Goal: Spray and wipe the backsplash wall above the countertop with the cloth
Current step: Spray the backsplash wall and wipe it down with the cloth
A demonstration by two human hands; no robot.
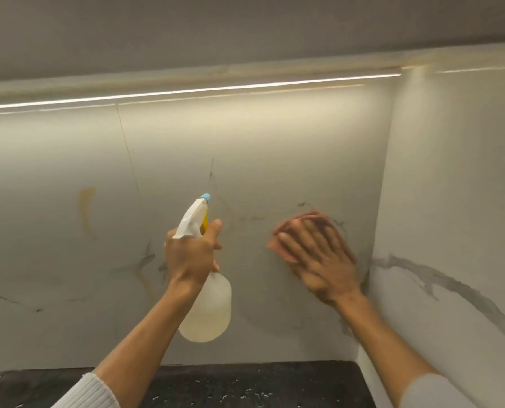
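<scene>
Head view: left hand [191, 254] grips the spray bottle [207, 307] upright; right hand [319, 260], fingers flat, presses the cloth [286, 228] against the backsplash [260, 148].

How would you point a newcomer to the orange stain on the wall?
Start at the light strip under the cabinet, then drop down the wall, left of the spray bottle the left hand grips. The stain is a bold vertical orange streak; nearby veins are grey or fainter.

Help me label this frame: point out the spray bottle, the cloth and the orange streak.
spray bottle [208, 313], head view, translucent body.
cloth [310, 216], head view, exposed upper edge.
orange streak [86, 207], head view, its middle.
</scene>
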